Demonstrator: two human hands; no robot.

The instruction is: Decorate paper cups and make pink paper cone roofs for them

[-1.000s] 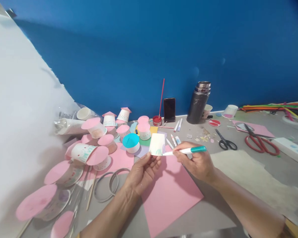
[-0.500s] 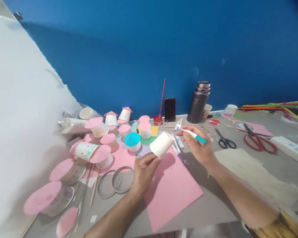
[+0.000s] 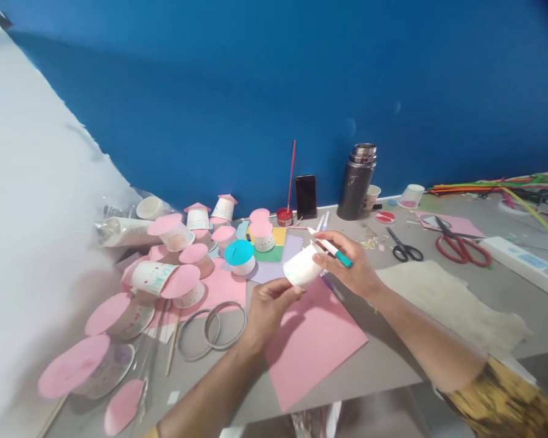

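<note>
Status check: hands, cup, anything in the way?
Left hand grips white paper cup, tilted, over pink sheet. Right hand holds teal-ended marker beside cup. Pink-topped cups crowd the left, apart from both hands.

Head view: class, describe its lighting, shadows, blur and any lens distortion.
Head view: soft, even light; the left hand holding the paper cup casts a faint shadow on the pink sheet. Head view: the white surface at left and the bottom edge are blurred; the right hand with its marker is sharp. Head view: the blue wall tilts at its base; pale spots mark it.
</note>
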